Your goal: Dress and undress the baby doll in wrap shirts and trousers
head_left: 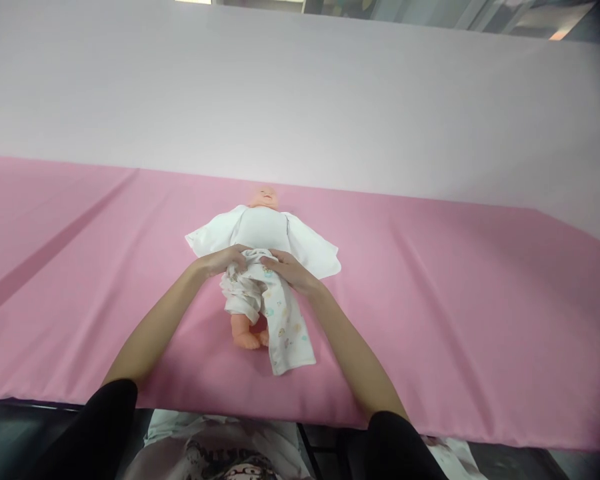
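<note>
A baby doll (pixel 243 331) lies on its back on the pink cloth, head away from me and feet toward me. White printed baby pants (pixel 286 327) are partly on it: one leg is bunched above a bare foot, while the other lies flat and covers most of the second leg. At the waistband, my left hand (pixel 229 259) has its fingers closed on the left side. My right hand (pixel 291 268) grips the right side, thumb on top. A white cloth top (pixel 313 247) covers the doll's body, with its sides spread out.
The pink cloth (pixel 430 320) covers the table and hangs at its front edge close to me. Behind the table stands a plain white panel (pixel 300 100). Window-like panes show beyond its top edge.
</note>
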Action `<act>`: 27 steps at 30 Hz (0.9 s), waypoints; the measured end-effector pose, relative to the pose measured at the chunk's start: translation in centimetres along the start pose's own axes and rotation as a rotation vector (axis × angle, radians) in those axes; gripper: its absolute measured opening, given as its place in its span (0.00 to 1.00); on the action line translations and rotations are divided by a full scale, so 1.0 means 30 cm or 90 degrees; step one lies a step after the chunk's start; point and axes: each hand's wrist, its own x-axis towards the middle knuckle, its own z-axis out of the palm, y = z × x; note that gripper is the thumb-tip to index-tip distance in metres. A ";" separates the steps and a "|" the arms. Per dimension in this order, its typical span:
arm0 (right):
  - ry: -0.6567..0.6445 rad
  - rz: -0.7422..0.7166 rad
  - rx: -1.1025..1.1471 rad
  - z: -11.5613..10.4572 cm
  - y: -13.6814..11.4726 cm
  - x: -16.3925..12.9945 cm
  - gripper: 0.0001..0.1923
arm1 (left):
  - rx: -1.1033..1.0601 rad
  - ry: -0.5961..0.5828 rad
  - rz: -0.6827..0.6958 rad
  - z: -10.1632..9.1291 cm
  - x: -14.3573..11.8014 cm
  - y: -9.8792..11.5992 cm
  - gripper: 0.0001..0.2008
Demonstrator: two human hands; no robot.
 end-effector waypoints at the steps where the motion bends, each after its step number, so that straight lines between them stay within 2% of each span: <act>1: 0.014 -0.006 -0.009 -0.002 0.004 0.004 0.22 | -0.003 -0.014 -0.008 0.002 0.000 0.001 0.11; 6: 0.055 -0.012 -0.025 -0.018 0.007 0.009 0.20 | 0.157 -0.015 0.004 0.021 -0.004 0.020 0.10; 11: 0.039 0.022 0.052 -0.014 -0.009 -0.003 0.20 | 0.190 -0.023 0.052 0.016 -0.003 0.016 0.09; 16: -0.033 0.056 0.024 -0.027 -0.011 -0.010 0.22 | 0.098 -0.019 0.048 0.000 -0.002 0.004 0.15; 21: -0.102 0.072 -0.099 -0.056 -0.007 -0.017 0.18 | 0.016 -0.019 0.018 -0.005 0.009 -0.013 0.17; 23: -0.087 0.065 -0.066 -0.060 -0.008 -0.017 0.18 | -0.017 -0.011 0.003 -0.003 0.015 -0.020 0.18; 27: -0.018 0.066 0.087 -0.051 -0.006 -0.009 0.20 | -0.059 -0.023 -0.020 0.009 0.019 -0.016 0.18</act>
